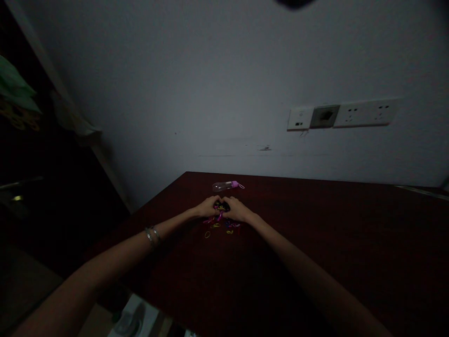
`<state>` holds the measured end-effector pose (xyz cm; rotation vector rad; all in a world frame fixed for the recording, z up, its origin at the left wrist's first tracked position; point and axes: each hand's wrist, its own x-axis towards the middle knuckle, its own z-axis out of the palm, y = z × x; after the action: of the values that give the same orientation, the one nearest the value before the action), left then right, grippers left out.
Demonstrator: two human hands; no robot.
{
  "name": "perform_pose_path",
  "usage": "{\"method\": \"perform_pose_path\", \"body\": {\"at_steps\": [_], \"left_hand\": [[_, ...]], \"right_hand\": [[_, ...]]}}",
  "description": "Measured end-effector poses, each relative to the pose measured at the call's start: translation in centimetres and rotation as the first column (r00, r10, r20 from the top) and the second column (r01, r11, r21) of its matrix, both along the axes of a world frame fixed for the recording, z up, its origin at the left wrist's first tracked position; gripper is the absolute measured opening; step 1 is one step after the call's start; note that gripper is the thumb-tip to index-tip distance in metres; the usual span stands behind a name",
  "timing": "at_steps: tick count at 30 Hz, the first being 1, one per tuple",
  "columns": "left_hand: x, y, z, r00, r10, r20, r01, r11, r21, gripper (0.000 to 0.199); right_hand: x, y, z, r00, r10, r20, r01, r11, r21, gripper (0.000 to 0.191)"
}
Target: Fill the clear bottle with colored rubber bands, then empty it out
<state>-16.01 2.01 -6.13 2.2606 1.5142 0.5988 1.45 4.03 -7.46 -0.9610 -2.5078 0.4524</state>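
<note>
A heap of small coloured elastic hair bands (220,206), in pink, yellow and dark tones, lies on the dark red table (280,234). My left hand (207,207) curls around the heap from the left. From the other side my right hand (237,209) does the same, and the fingertips of both meet or nearly meet at the far edge. Several loose bands are scattered on the near side, among them a yellow loop (207,234). Dim light hides the finer detail between the fingers.
Just beyond my hands a clear bottle with a pink cap and strap (226,186) lies on its side. Behind the table rises a pale wall with a row of sockets (361,113). A dark door (42,187) stands at left, and a white object (135,316) sits below the table's near edge.
</note>
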Motion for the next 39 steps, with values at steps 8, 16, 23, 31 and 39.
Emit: {"method": "perform_pose_path", "body": {"at_steps": [8,16,23,31,39], "left_hand": [[-0.9,0.6,0.6,0.998,0.047,0.041,-0.046,0.998,-0.036,0.026],[-4.3,1.6,2.1,0.968,0.224,0.117,-0.202,0.964,-0.171,0.018],[-6.8,1.8,4.1,0.948,0.290,0.135,-0.258,0.943,-0.210,0.021],[-7.3,0.1,5.5,0.947,0.319,0.046,-0.295,0.915,-0.277,0.029],[-6.9,-0.2,5.9,0.950,0.299,0.087,-0.245,0.889,-0.387,0.020]], "right_hand": [[0.0,2.2,0.6,0.989,-0.094,-0.115,0.082,0.991,-0.104,0.022],[1.7,4.9,2.6,0.951,-0.224,-0.215,0.179,0.961,-0.212,0.012],[2.7,5.6,4.4,0.930,-0.310,-0.198,0.273,0.942,-0.194,0.014],[3.2,5.1,5.6,0.898,-0.406,-0.169,0.336,0.881,-0.334,0.030],[2.1,5.3,4.9,0.915,-0.292,-0.278,0.090,0.820,-0.566,0.008]]}}
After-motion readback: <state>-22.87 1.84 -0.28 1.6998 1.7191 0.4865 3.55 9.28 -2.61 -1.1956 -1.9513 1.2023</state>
